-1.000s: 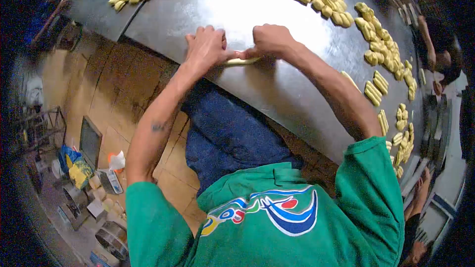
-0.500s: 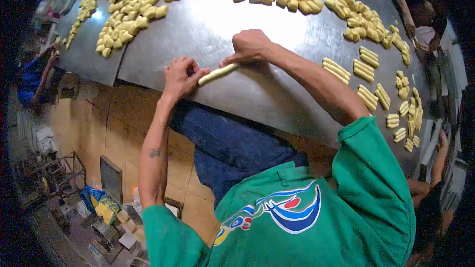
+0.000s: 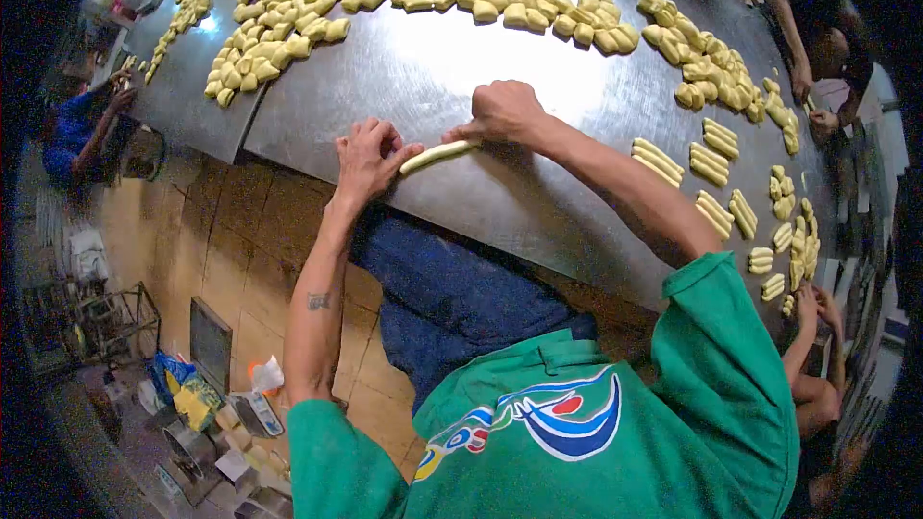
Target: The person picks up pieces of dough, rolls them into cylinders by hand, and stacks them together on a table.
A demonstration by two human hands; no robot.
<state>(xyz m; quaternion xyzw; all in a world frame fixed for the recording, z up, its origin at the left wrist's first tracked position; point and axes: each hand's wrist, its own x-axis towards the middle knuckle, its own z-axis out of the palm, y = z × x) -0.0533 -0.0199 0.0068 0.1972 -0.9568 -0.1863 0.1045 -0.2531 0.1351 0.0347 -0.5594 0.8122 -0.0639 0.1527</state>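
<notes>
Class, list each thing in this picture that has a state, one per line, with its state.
dough roll: rolled into a stick, lying on the steel table, held at both ends.
left hand: fingers curled on the roll's left end.
right hand: closed over the roll's right end.
shaped dough pieces: laid in clustered rows.
dough sticks: lying in side-by-side groups.

Setting: small bakery or pastry production room. Evidence: one long stainless-steel table [image 3: 404,77] spanning 10 to 3 o'clock, covered in rows and clusters of shaped yellow dough pieces [image 3: 279,29]; finished dough sticks [image 3: 711,159] laid in short groups at 3 o'clock. Other workers' hands [image 3: 817,120] at the table's edge at 2 o'clock. Tiled floor [image 3: 231,269] at 8 o'clock, with metal tins [image 3: 183,442] and packets [image 3: 197,399] on it.
</notes>
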